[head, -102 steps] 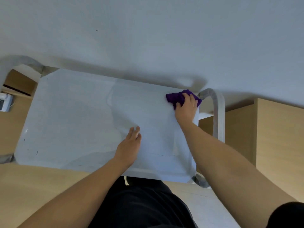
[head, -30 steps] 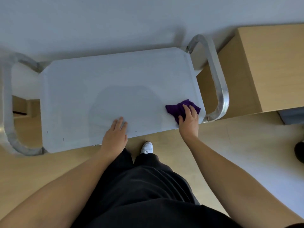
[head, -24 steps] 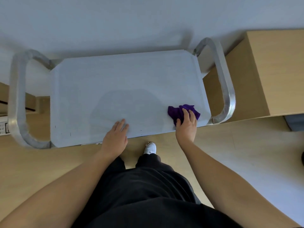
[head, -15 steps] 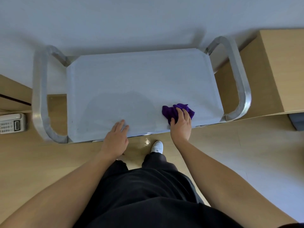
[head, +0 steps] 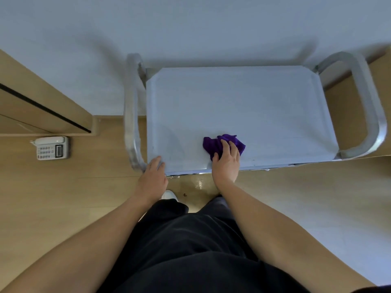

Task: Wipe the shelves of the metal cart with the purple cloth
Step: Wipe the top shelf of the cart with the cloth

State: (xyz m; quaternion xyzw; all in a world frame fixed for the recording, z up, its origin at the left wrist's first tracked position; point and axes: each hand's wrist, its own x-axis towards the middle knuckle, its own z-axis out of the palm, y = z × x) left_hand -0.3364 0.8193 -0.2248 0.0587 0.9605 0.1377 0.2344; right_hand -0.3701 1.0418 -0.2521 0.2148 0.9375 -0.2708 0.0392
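Note:
The metal cart's top shelf [head: 243, 106] fills the middle of the head view, with curved tube handles at its left end [head: 131, 115] and right end [head: 368, 102]. A crumpled purple cloth [head: 213, 142] lies on the shelf near its front edge. My right hand [head: 226, 159] presses down on the cloth with fingers spread over it. My left hand [head: 153, 178] rests flat on the shelf's front left corner, fingers straight. The lower shelves are hidden under the top one.
A white desk phone [head: 51, 148] lies on the wooden floor at the left. A wooden cabinet [head: 38, 106] stands beyond the phone, and another wooden unit [head: 347, 106] sits behind the right handle. A grey-white wall runs behind the cart. My dark trousers fill the bottom.
My right hand has slid the cloth leftward along the shelf's front edge, away from the right corner. My left hand now sits at the front left corner. The view has shifted.

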